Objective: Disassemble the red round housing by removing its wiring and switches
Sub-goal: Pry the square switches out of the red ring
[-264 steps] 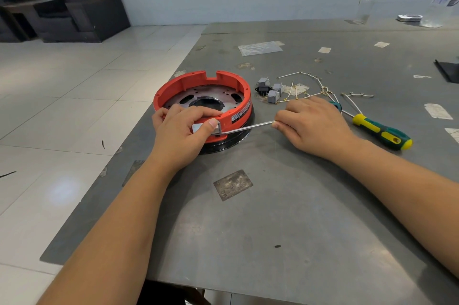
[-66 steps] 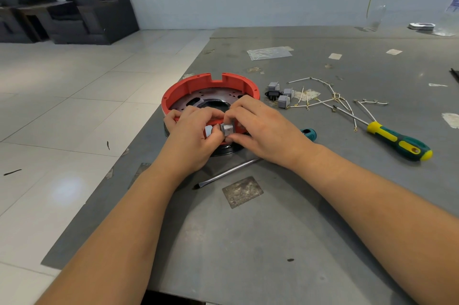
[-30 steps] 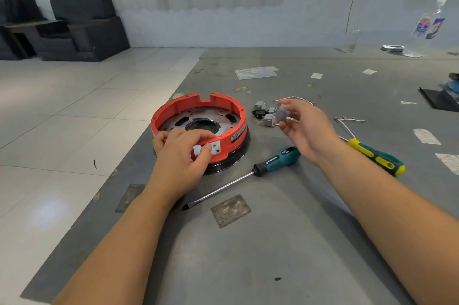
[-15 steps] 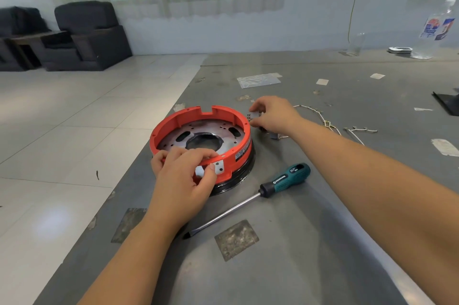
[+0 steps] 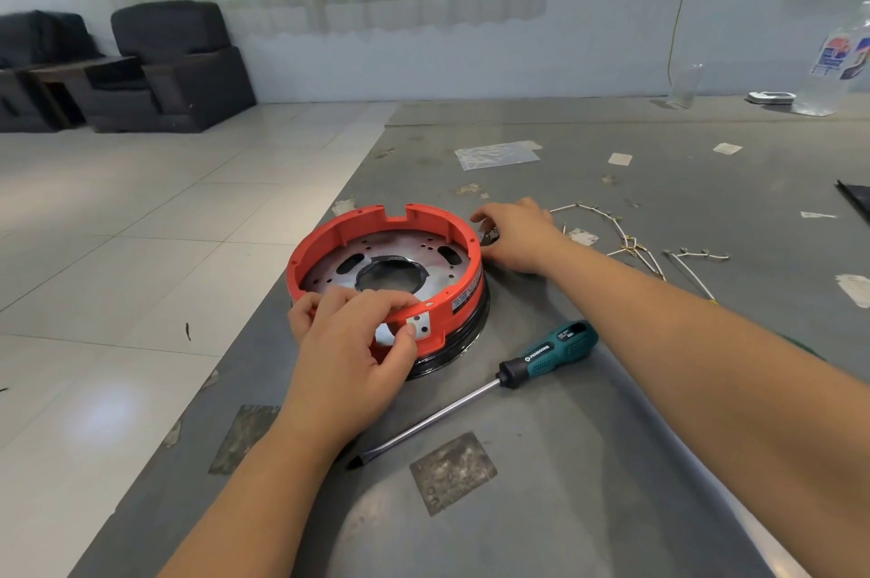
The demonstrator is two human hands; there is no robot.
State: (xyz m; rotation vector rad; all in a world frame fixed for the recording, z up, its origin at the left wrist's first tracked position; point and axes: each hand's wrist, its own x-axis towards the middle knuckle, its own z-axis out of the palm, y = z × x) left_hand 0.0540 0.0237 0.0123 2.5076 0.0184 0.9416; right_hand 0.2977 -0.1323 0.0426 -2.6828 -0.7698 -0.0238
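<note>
The red round housing point(image 5: 376, 224) sits near the table's left edge, its metal plate and centre hole showing inside. My left hand point(image 5: 353, 342) grips its near rim, fingers over the top and thumb on the outer wall beside a small white plate. My right hand point(image 5: 515, 233) rests just right of the housing, over the pile of removed switches, which it mostly hides; a dark part point(image 5: 489, 238) peeks out at its fingers. Whether it holds one I cannot tell. Loose white wiring point(image 5: 631, 243) lies further right.
A long screwdriver with a teal handle point(image 5: 551, 349) lies in front of the housing, tip pointing toward me. The grey table point(image 5: 588, 507) carries tape scraps and a plastic sheet point(image 5: 496, 155). A bottle point(image 5: 838, 59) stands far right. The table's left edge drops to tiled floor.
The right hand has stayed at the switch pile beside the housing, after carrying a removed grey switch there. The left hand keeps its grip on the near rim.
</note>
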